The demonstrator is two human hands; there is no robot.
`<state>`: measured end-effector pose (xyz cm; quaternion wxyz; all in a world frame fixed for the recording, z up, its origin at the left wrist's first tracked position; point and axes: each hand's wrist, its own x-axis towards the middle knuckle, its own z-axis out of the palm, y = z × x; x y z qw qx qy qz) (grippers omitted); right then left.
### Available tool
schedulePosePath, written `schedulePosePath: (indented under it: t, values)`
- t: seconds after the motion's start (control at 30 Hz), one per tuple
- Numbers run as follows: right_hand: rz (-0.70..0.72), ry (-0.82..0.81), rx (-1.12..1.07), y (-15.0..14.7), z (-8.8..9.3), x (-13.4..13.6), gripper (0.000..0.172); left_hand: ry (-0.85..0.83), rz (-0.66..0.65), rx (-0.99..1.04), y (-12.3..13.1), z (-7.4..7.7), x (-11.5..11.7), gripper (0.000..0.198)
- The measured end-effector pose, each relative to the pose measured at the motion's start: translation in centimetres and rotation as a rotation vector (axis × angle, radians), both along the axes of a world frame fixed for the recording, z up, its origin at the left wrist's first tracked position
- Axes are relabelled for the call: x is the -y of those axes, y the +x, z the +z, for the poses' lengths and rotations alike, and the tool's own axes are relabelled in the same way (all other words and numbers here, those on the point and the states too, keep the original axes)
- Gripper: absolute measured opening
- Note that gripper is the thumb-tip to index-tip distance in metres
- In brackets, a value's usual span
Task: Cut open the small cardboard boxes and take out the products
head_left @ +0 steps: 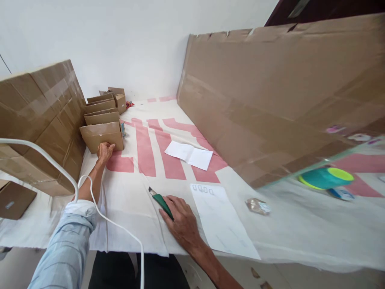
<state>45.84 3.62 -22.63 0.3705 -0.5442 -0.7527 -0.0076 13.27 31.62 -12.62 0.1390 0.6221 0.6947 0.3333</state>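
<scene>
A long cardboard sheet (270, 100) stands on edge, leaning back, and runs from far beyond the right hand (182, 222) out past its right side. A large taped carton (39, 116) stands just left of the left hand (104, 152). Both hands are on a white cloth (135, 192) with red bars, which covers the table.

A row of small cardboard boxes (102, 108) runs away from the left hand. The nearest box (101, 135) is right at its fingertips. The left arm is stretched out, and the fingers are bent against the lower front edge of that box. Whether they clasp it or only press on it cannot be told.

A white sheet (222, 224) lies just right of the right hand, touching its edge. A folded paper (189, 154) lies beyond that hand, well apart from it. A white cable (99, 212) crosses in front of the left forearm.

The right hand lies low on the cloth, its fingers loosely closed over the handle of a green utility knife (161, 200). The blade end sticks out past the fingertips, up and to the left, flat on the cloth and pointing toward the left hand.

Far to the right are a teal and lime dish (326, 177) and, nearer, a small clear packet (258, 206).
</scene>
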Motion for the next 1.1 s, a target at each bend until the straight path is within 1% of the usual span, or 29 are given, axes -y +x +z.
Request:
schedulePosePath:
  t: [0.1, 0.23, 0.43, 0.63, 0.93, 1.1]
  values:
    - [0.003, 0.011, 0.001, -0.1, -0.1, -0.2, 0.035, -0.046, -0.010, -0.038, 0.2, 0.1, 1.5, 0.030]
    - [0.013, 0.035, 0.005, -0.2, -0.2, -0.5, 0.033, -0.074, -0.070, -0.067, 0.4, -0.1, 4.5, 0.033]
    - [0.009, 0.019, 0.015, -0.5, -0.3, -0.7, 0.031, -0.077, -0.162, -0.079, 0.5, -0.7, 10.6, 0.029]
    - [0.023, 0.004, 0.034, -0.6, -0.4, -0.9, 0.030, -0.051, -0.216, -0.058, 0.8, -1.6, 17.1, 0.026]
    - [0.036, 0.044, 0.045, -0.5, -0.9, -1.0, 0.029, 0.004, -0.212, -0.012, 0.8, -3.8, 26.1, 0.026]
    - [0.046, 0.095, 0.040, 0.1, -2.1, -1.2, 0.026, 0.040, -0.166, -0.029, 1.4, -4.9, 29.7, 0.028]
